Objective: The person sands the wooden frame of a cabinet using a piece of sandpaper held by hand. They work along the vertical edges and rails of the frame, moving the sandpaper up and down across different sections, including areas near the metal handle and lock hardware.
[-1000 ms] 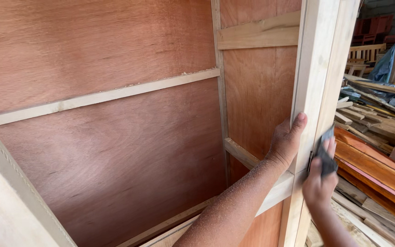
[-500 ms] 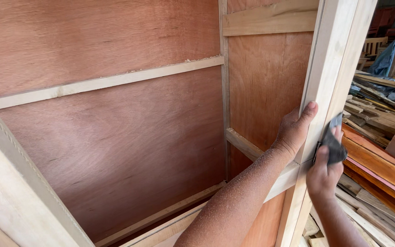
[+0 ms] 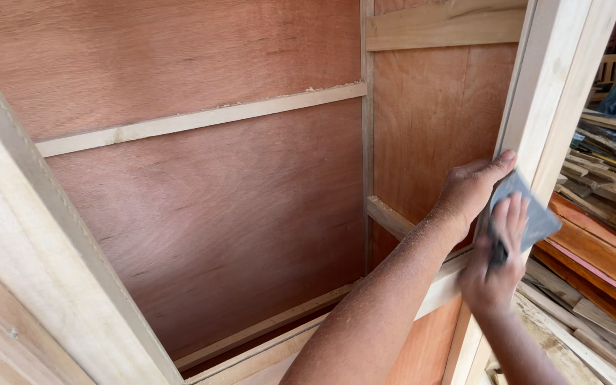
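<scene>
Sandpaper sheet (image 3: 525, 214): grey, thin, folded; pressed flat against the outer face of the pale upright post (image 3: 536, 128) at mid-height. Likely light, limp and abrasive on one side; best taken by pinching the fold with fingers spread across its back.

Right hand (image 3: 497, 274): grip closed on the sandpaper sheet, fingers extended over it, thumb side hidden.

Left hand (image 3: 472, 192): grip wrapped around the inner edge of the upright post, thumb up along the wood; holds nothing loose. Forearm dusted with fine sawdust.

Cabinet frame: reddish plywood back panel (image 3: 201, 214), pale horizontal rail (image 3: 201, 121), short cross batten (image 3: 390, 217).

Lumber pile (image 3: 600, 235): mixed boards and offcuts, just beyond the post at right.
</scene>
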